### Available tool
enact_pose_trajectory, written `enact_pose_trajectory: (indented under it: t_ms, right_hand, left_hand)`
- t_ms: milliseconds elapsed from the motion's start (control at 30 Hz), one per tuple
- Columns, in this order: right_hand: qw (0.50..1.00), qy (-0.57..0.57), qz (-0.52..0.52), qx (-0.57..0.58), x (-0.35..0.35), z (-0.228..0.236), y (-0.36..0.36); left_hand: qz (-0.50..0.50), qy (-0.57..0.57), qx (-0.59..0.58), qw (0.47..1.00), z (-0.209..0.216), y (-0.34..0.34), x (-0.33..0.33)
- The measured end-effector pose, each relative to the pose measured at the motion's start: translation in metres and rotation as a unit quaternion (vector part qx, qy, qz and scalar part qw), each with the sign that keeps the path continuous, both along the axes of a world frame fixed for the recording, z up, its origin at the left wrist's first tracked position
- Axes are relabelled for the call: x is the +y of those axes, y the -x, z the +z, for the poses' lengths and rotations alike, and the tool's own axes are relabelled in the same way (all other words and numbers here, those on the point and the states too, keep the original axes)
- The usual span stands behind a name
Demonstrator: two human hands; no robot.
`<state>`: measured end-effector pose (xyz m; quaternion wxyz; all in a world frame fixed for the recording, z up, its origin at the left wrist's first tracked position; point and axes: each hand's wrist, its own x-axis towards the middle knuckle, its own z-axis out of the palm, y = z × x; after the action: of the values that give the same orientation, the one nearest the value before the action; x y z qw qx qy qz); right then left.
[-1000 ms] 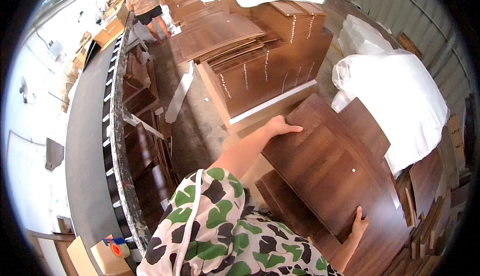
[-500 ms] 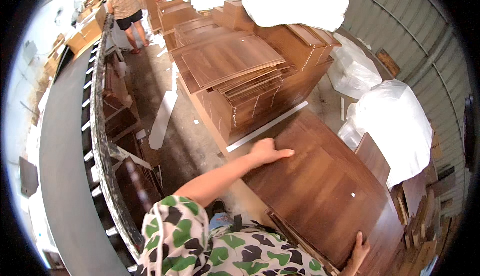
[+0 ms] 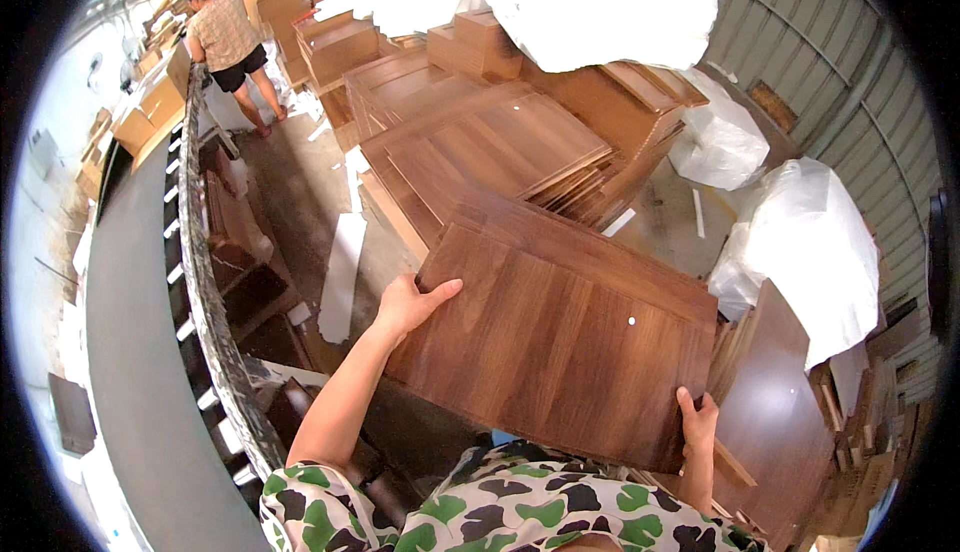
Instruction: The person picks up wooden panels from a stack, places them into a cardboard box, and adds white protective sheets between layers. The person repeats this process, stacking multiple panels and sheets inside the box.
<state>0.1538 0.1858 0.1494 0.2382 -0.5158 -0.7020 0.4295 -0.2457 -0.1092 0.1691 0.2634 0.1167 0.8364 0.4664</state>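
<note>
A dark brown wood-grain panel (image 3: 560, 342) with a small white spot is held tilted in front of my body. My left hand (image 3: 412, 307) grips its left edge, thumb on top and fingers hidden beneath. At the right edge my right hand (image 3: 697, 420) is closed on the same panel, its thumb pressed to the face. Whether more than one panel is in my grasp, I cannot tell. Beyond it lies a stack of similar brown panels (image 3: 500, 142); another brown panel (image 3: 765, 422) leans or lies to the right of my right hand.
On the left runs a grey conveyor belt (image 3: 140, 352) with a worn side rail (image 3: 205, 322). Large white plastic-wrapped bundles (image 3: 800, 252) stand at right. Another person (image 3: 228, 37) stands by the conveyor at far left. White strips (image 3: 343, 277) litter the floor.
The panel has come up off the pile on the right and moved left, in front of my body. Both hands moved with it, and the view has shifted slightly.
</note>
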Motion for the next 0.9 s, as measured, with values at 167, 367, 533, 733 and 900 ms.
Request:
enact_pose_trajectory:
  t_ms: [167,367,533,733,900]
  right_hand:
    - [0.994,0.100,0.020,0.041,0.014,-0.006,0.076]
    - [0.983,0.134,0.041,0.117,0.034,-0.031,0.171]
    - [0.969,0.183,0.041,0.161,0.038,-0.027,0.235]
    - [0.966,0.139,0.069,0.205,0.020,-0.005,0.298]
    - [0.990,0.048,0.031,0.132,-0.001,-0.007,0.350]
  left_hand:
    - [0.022,0.055,0.035,0.998,0.017,0.057,0.003]
    - [0.036,0.094,0.056,0.993,0.036,0.149,0.031]
    - [0.028,0.098,0.048,0.994,0.032,0.231,0.050]
    - [-0.051,0.045,0.037,0.997,0.030,0.332,0.088]
    - [-0.123,0.187,0.201,0.954,0.024,0.431,0.117]
